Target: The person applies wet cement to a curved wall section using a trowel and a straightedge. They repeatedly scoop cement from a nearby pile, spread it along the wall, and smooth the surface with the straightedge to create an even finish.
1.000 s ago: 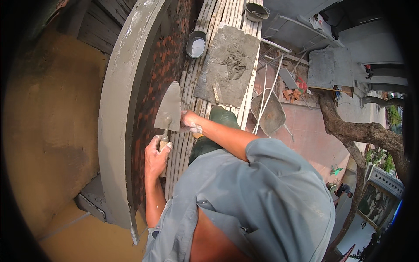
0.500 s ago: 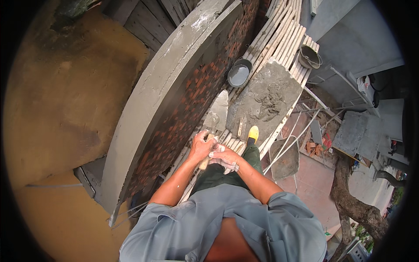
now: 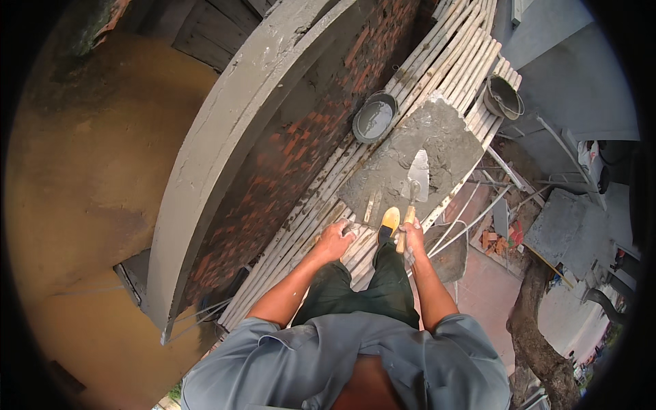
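Right hand (image 3: 412, 238) clamps a trowel (image 3: 415, 188) near the bamboo platform (image 3: 454, 55) outer edge. Left hand (image 3: 333, 242) curls, contents unclear; brick wall (image 3: 294, 157) opposite.

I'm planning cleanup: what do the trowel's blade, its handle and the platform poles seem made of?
Trowel blade: probably metal, thin with a pale grey sheen.
Handle: likely bare wood, smooth and tan.
Poles: perhaps unpainted bamboo, slender, round and pale, though wood is possible.
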`<state>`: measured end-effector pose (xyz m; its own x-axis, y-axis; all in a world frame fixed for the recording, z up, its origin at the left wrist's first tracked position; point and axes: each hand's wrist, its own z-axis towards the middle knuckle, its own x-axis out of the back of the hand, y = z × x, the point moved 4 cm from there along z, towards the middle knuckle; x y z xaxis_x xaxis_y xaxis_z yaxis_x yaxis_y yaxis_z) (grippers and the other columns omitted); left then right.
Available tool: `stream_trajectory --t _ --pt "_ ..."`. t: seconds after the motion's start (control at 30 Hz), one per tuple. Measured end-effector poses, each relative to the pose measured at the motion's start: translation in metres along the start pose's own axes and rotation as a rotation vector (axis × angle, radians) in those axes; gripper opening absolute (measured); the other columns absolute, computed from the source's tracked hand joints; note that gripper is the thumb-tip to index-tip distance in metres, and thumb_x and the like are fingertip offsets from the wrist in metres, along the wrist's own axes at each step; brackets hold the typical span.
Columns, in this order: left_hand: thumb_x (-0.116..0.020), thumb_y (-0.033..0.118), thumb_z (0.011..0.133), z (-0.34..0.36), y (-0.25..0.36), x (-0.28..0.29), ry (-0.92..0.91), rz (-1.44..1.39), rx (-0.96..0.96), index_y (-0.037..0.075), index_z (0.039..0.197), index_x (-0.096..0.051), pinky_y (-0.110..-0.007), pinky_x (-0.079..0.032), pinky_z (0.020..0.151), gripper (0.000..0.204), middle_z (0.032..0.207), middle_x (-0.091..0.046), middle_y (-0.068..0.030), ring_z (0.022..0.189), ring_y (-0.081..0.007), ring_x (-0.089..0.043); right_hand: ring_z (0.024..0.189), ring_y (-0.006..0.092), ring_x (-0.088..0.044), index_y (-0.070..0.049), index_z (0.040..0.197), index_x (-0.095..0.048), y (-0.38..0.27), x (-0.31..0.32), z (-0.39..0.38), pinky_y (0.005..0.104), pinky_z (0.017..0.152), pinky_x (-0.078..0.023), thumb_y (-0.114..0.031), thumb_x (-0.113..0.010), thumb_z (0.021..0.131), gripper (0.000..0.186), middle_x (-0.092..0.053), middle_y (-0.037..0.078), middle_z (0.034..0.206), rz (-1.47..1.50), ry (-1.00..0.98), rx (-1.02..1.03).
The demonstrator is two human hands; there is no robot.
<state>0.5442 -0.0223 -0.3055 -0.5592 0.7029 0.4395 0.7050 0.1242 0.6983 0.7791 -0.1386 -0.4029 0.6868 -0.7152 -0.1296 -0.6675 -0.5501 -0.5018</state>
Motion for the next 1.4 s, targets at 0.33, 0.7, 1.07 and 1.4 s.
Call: stream_trajectory --t 0.33,0.7,1.07,1.4 --pt "-0.068 0.032 0.089 -0.047 -0.276 -0.07 -0.171 0.123 0.683 -0.002 0.107 -0.07 -0.046 -0.052 0.088 0.039 0.097 -0.072 -0.0275 0.098 -0.0409 -0.07 0.055 0.0173 -0.058 -0.007 0.118 -0.061 0.127 0.124 0.152 0.0352 0.045 -0.048 -0.03 -0.076 0.091 0.038 -0.062 0.003 0.077 0.049 0.386 -0.218" --pt "-0.07 0.031 0.091 -0.063 -0.333 -0.141 -0.178 0.207 0.721 0.001 0.09 -0.071 -0.041 -0.052 0.068 0.031 0.073 -0.069 -0.0133 0.066 -0.0249 -0.066 0.061 0.0207 -0.061 -0.002 0.133 -0.052 0.243 0.148 0.34 0.0366 0.049 -0.053 -0.042 -0.071 0.096 0.059 -0.063 0.009 0.086 0.162 0.541 -0.265" --pt "-0.066 0.028 0.097 -0.058 -0.362 -0.154 -0.083 -0.004 1.021 0.004 0.082 -0.064 -0.033 -0.045 0.053 0.027 0.061 -0.061 -0.003 0.053 -0.0124 -0.055 0.054 0.0202 -0.056 -0.009 0.119 -0.054 0.182 0.181 0.486 0.0365 0.045 -0.048 -0.042 -0.08 0.088 0.052 -0.057 0.006 0.074 0.188 0.507 -0.145" --pt "-0.068 0.031 0.096 -0.056 -0.304 -0.151 -0.213 -0.16 1.0 0.003 0.097 -0.068 -0.031 -0.049 0.056 0.028 0.071 -0.065 -0.0041 0.059 -0.012 -0.06 0.059 0.0082 -0.055 -0.012 0.11 -0.062 0.048 0.166 0.325 0.0274 0.047 -0.046 -0.027 -0.077 0.092 0.028 -0.058 -0.004 0.079 0.186 0.304 0.205"
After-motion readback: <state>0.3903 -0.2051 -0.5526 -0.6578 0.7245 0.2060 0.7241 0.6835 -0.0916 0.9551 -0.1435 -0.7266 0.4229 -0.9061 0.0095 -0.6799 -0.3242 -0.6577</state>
